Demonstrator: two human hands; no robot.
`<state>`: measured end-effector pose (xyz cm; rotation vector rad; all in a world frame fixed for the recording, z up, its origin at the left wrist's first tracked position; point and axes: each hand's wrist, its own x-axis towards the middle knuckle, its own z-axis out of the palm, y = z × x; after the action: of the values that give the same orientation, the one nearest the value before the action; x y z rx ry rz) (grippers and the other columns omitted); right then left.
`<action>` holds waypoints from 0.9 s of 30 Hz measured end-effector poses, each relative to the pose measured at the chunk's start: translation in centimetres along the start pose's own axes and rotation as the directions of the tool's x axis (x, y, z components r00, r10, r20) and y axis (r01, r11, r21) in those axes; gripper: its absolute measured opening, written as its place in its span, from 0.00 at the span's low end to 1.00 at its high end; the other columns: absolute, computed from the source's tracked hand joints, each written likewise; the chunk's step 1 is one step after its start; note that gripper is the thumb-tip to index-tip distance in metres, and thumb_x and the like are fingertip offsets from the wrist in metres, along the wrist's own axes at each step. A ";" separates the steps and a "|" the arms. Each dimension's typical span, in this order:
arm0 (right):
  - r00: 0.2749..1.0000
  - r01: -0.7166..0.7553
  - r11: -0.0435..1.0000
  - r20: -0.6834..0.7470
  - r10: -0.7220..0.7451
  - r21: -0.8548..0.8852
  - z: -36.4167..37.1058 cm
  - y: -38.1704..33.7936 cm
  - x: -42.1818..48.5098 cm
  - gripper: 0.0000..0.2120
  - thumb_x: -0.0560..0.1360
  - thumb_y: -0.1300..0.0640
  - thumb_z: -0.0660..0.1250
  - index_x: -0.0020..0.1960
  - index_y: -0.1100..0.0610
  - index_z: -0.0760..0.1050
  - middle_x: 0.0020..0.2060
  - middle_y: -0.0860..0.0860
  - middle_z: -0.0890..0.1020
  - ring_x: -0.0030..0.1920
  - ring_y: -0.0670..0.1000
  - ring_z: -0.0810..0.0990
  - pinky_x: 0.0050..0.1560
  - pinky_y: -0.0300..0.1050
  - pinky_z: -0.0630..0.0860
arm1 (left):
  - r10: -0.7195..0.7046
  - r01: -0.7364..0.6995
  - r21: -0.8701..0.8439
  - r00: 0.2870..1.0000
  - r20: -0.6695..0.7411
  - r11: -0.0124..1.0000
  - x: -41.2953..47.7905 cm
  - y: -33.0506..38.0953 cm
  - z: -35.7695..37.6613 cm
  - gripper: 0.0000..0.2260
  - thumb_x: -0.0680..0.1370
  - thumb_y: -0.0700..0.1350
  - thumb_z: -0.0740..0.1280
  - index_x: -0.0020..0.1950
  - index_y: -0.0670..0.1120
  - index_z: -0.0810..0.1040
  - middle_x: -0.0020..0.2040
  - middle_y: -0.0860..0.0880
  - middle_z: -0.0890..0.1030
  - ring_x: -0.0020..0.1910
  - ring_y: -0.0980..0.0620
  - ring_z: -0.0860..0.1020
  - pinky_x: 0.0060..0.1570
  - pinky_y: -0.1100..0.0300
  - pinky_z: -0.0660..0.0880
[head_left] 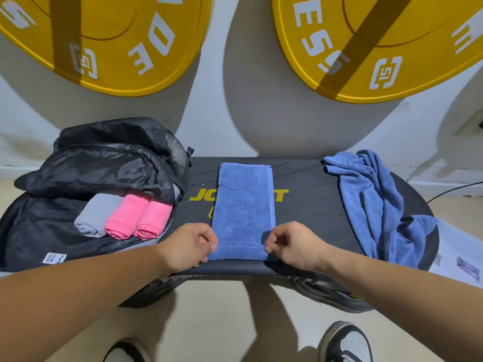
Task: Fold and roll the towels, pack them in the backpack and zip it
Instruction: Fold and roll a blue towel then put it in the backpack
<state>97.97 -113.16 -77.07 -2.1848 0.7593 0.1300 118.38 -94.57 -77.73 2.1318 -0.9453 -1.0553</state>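
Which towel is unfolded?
The crumpled blue towel on the far right. The other blue towel lies folded flat; the grey towel and two pink towels sit rolled in the backpack.

Bright overhead light, hard shadows on wall (245, 74); wide-angle edge distortion.

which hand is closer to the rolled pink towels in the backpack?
Left. The left hand pinches the near-left corner of the folded blue towel, just right of the pink towels. The right hand pinches the near-right corner, across the towel from them.
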 end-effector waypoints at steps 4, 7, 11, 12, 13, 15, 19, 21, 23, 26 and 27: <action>0.985 -0.173 0.985 -0.013 0.173 0.029 0.4 -0.7 0.8 0.04 0.71 0.60 0.71 0.37 0.57 0.82 0.27 0.43 0.79 0.28 0.40 0.75 0.32 0.30 0.74 | 0.028 -0.013 0.141 0.994 -0.106 0.990 0.7 -0.1 0.4 0.04 0.76 0.43 0.72 0.42 0.46 0.80 0.34 0.49 0.79 0.29 0.60 0.75 0.33 0.64 0.74; 0.973 -0.226 0.974 -0.044 0.225 -0.008 0.3 -1.2 1.1 0.04 0.66 0.57 0.73 0.39 0.56 0.80 0.33 0.45 0.80 0.35 0.49 0.79 0.37 0.44 0.79 | 0.316 -0.245 0.494 0.947 -0.063 0.834 0.8 0.0 0.4 0.08 0.75 0.40 0.70 0.40 0.50 0.75 0.41 0.51 0.76 0.38 0.56 0.72 0.39 0.59 0.72; 0.975 0.133 0.883 -0.101 -0.198 -0.450 1.1 -1.3 0.8 0.05 0.73 0.56 0.68 0.47 0.47 0.80 0.44 0.45 0.71 0.48 0.53 0.77 0.38 0.44 0.70 | 0.498 -0.481 0.814 0.819 0.285 0.325 -0.1 1.2 1.5 0.11 0.70 0.34 0.66 0.46 0.49 0.78 0.47 0.49 0.74 0.47 0.46 0.75 0.34 0.55 0.68; 0.946 0.228 0.798 -0.067 -0.317 -0.558 1.5 -1.2 0.7 0.06 0.70 0.57 0.70 0.46 0.48 0.81 0.42 0.47 0.72 0.45 0.54 0.78 0.36 0.44 0.65 | 0.461 -0.467 0.850 0.827 0.322 0.243 -0.5 1.7 2.1 0.11 0.73 0.35 0.63 0.51 0.47 0.78 0.51 0.47 0.73 0.52 0.44 0.74 0.39 0.54 0.66; 0.920 0.283 0.694 -0.017 -0.391 -0.662 1.9 -1.3 0.5 0.07 0.64 0.57 0.74 0.41 0.49 0.81 0.39 0.48 0.73 0.40 0.55 0.78 0.34 0.44 0.62 | 0.394 -0.437 0.874 0.857 0.334 0.211 -0.5 1.7 2.6 0.11 0.77 0.36 0.60 0.56 0.45 0.77 0.56 0.46 0.72 0.56 0.43 0.71 0.43 0.53 0.64; 0.903 0.324 0.497 0.108 -0.416 -0.805 2.7 -1.4 0.0 0.12 0.52 0.55 0.78 0.32 0.51 0.78 0.33 0.50 0.74 0.32 0.54 0.74 0.32 0.44 0.58 | 0.319 -0.385 0.898 0.896 0.310 0.211 -0.8 2.0 2.9 0.11 0.80 0.39 0.57 0.59 0.44 0.75 0.59 0.45 0.70 0.59 0.43 0.69 0.46 0.53 0.63; 0.880 0.317 0.427 0.094 -0.466 -0.847 3.6 -0.9 -0.5 0.12 0.59 0.49 0.77 0.30 0.52 0.76 0.32 0.51 0.73 0.30 0.54 0.71 0.31 0.44 0.60 | 0.316 -0.367 0.855 0.913 0.256 0.367 -0.9 1.3 2.3 0.09 0.81 0.42 0.58 0.58 0.47 0.75 0.58 0.47 0.72 0.59 0.45 0.70 0.46 0.50 0.73; 0.875 0.285 0.463 0.031 -0.482 -0.839 3.4 -0.6 -0.4 0.12 0.61 0.48 0.79 0.33 0.52 0.77 0.33 0.50 0.74 0.31 0.54 0.72 0.30 0.44 0.64 | 0.346 -0.368 0.825 0.911 0.227 0.428 -0.8 0.9 2.0 0.09 0.80 0.42 0.59 0.56 0.47 0.77 0.57 0.48 0.74 0.58 0.45 0.71 0.46 0.47 0.77; 0.863 0.291 0.500 -0.002 -0.505 -0.816 3.2 -0.3 -0.3 0.12 0.63 0.49 0.78 0.35 0.52 0.76 0.35 0.50 0.74 0.32 0.54 0.73 0.29 0.45 0.67 | 0.385 -0.366 0.803 0.904 0.186 0.471 -0.8 0.9 2.1 0.10 0.78 0.41 0.60 0.54 0.46 0.78 0.54 0.48 0.75 0.56 0.45 0.73 0.44 0.46 0.78; 0.878 0.294 0.601 -0.038 -0.477 -0.743 3.4 -0.4 -0.4 0.11 0.65 0.53 0.75 0.35 0.53 0.72 0.35 0.50 0.72 0.33 0.54 0.72 0.28 0.46 0.68 | 0.370 -0.331 0.779 0.919 0.137 0.533 -0.6 1.4 2.5 0.09 0.76 0.38 0.59 0.53 0.46 0.76 0.52 0.48 0.75 0.55 0.46 0.72 0.45 0.47 0.76; 0.888 0.290 0.656 -0.059 -0.455 -0.697 3.3 -0.5 -0.4 0.09 0.66 0.53 0.73 0.36 0.53 0.72 0.37 0.49 0.72 0.34 0.54 0.73 0.29 0.46 0.70 | 0.360 -0.319 0.757 0.925 0.119 0.570 -0.5 1.4 2.3 0.10 0.77 0.38 0.59 0.54 0.46 0.76 0.53 0.49 0.76 0.56 0.47 0.71 0.47 0.48 0.75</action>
<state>98.42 -110.31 -78.77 -3.0632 0.3715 -0.0849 115.74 -95.47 -77.70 2.4146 -1.9651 -0.3959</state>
